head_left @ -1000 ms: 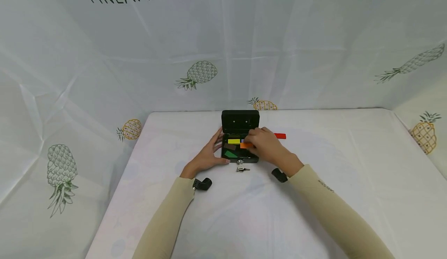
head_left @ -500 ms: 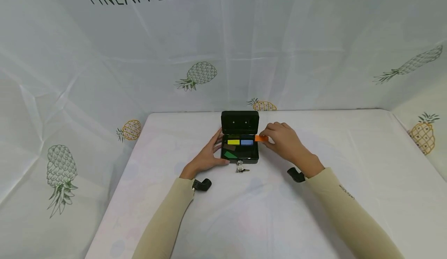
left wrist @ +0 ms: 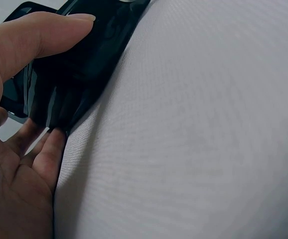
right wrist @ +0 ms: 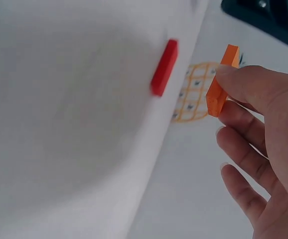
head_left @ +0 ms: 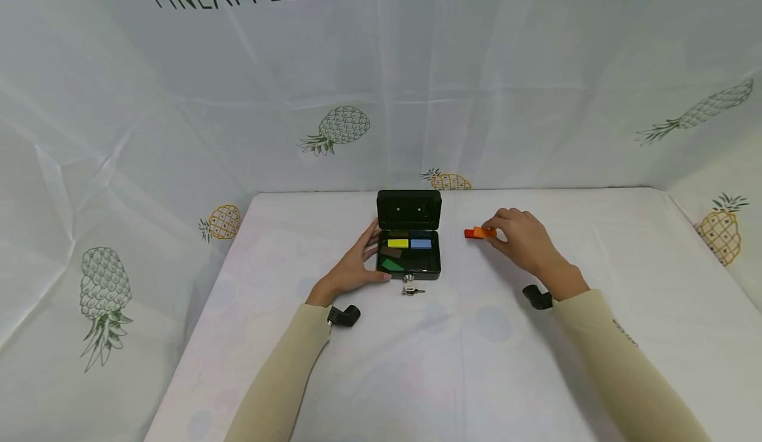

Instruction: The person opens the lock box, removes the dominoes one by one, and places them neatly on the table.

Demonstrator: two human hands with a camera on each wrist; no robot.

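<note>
A small black cash box (head_left: 423, 265) stands with its lid (head_left: 409, 209) raised, keys (head_left: 412, 289) hanging from its front lock. Inside lie a yellow block (head_left: 398, 243), a blue block (head_left: 421, 244), a brown block (head_left: 391, 252) and a tilted green block (head_left: 392, 265). My left hand (head_left: 350, 272) holds the box's left end, thumb (left wrist: 49, 35) along the front wall and fingers against the side. Right of the box, my right hand (head_left: 525, 238) pinches an orange block (right wrist: 221, 87) between thumb and fingers, above the table. Just beyond it a red block (right wrist: 165, 67) lies on the cloth.
A pale cloth (head_left: 381, 376) covers the table. Behind it hangs a pineapple-printed sheet (head_left: 536, 98), which also spreads along both sides. Black wrist cameras (head_left: 344, 315) are strapped at both sleeves.
My right hand has lifted the orange block out of the box and carried it right, over to the red block. The blue block is uncovered. My left hand stays in place.
</note>
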